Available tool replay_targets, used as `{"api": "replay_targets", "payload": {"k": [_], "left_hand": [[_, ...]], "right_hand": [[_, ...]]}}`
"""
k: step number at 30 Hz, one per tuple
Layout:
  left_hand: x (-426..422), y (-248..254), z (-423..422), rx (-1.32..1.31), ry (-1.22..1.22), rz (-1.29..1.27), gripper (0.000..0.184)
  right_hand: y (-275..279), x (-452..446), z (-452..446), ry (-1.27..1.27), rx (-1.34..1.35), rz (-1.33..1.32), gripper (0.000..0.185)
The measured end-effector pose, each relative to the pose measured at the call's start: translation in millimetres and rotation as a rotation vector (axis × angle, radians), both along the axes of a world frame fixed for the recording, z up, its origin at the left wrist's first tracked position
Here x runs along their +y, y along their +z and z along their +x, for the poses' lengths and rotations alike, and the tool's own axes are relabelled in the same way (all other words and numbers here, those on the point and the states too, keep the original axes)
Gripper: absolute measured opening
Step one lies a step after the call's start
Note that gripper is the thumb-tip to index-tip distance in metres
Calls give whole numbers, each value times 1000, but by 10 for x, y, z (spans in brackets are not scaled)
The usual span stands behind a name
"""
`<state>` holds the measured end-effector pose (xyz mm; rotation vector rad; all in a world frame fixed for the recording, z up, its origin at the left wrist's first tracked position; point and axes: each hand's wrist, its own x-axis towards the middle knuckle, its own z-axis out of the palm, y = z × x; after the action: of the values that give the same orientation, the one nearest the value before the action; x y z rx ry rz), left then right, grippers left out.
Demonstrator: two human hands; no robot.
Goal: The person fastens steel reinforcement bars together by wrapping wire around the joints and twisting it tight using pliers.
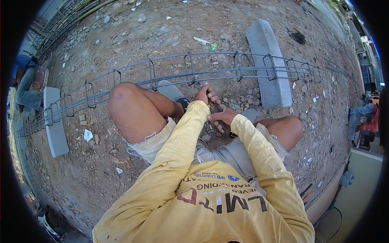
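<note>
Between my bent legs, my two hands meet close together, just on my side of a long rebar cage (pixel 190 76) made of thin bars with square stirrups. My left hand (pixel 206 96) is closed, with its curled fingers at the upper end of a dark hand tool (pixel 216 108). Wrapped round the lower part of the same tool is my right hand (pixel 225 117). The tool looks like pincers, though fingers cover much of it. Neither hand touches the cage, which lies a little beyond them.
A grey concrete block (pixel 272 77) supports the cage at right, and another block (pixel 55 121) at left. Gravel and white scraps litter the dirt ground. Dark tangled wire (pixel 298 36) lies at upper right. Another person (pixel 28 87) is at far left, and a bundle of long poles (pixel 77 18) upper left.
</note>
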<state>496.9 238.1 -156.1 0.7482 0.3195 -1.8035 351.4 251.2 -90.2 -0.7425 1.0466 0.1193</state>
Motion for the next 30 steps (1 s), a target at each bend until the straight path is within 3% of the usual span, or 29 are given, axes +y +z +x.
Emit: {"api": "replay_targets", "payload": {"k": [2, 3, 7, 11, 13, 16, 17, 20, 21, 24, 25, 28, 30], "left_hand": [[-17, -50, -20, -65, -9, 66, 41], [-28, -80, -76, -229, -16, 92, 40], [-140, -262, -250, -587, -12, 263, 39], [-104, -421, -217, -884, -208, 262, 50], [-33, -82, -56, -918, -399, 140, 51], [16, -247, 19, -433, -225, 98, 52], [41, -257, 93, -277, -278, 72, 46], [44, 138, 60, 33, -157, 98, 42], [38, 50, 69, 59, -139, 30, 41], [36, -194, 90, 58, -102, -60, 41], [13, -179, 67, 11, -95, -21, 41], [-47, -233, -85, -238, -53, 88, 42], [-91, -250, -174, -417, -39, 152, 41]], "right_hand": [[25, 160, 15, 128, 274, -681, 37], [50, 234, 77, 194, 409, -1018, 42], [62, 389, 367, 266, 872, -844, 46], [-347, 335, 294, 251, 762, -790, 40], [-417, 326, 232, 159, 644, -898, 34], [-49, 132, 153, 242, 420, -639, 40], [-64, 132, 166, 98, 415, -339, 29], [-199, 163, 51, -294, -89, 326, 26], [-212, 132, 7, -324, -171, 474, 25], [-187, 142, 21, -112, -62, 196, 26], [-116, 80, 34, 11, 31, 147, 45], [-208, 214, 103, 290, 525, -769, 54], [-237, 386, 226, 235, 728, -799, 58]]}}
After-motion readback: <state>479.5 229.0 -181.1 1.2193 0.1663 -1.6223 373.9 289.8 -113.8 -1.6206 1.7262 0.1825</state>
